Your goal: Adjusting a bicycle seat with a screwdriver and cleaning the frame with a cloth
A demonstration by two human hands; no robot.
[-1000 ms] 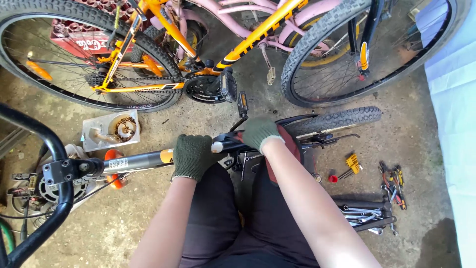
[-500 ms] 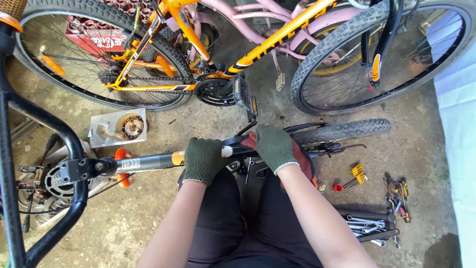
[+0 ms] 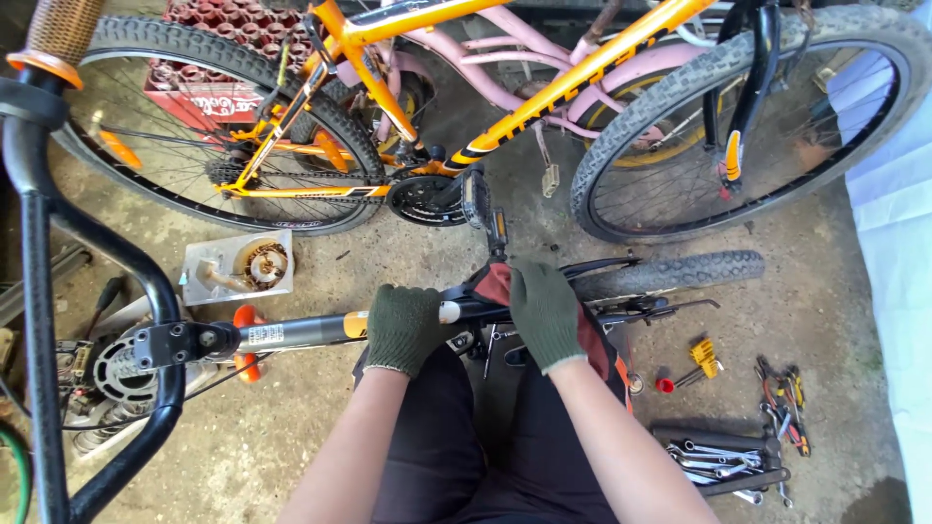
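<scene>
Two green-gloved hands have slid closer together: the left hand (image 3: 403, 328) still wraps the black-and-orange bicycle frame tube (image 3: 291, 332) across the lap, the right hand (image 3: 546, 312) now clasps the red saddle (image 3: 594, 335).

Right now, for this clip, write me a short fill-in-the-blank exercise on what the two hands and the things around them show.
1. Both hands wear dark green ____.
2. The left hand is closed around a dark ____ that runs across the lap.
3. The right hand rests on a ____ cloth.
4. The bicycle standing in front has an ____ frame.

Missing words: gloves; tube; red; orange
</scene>
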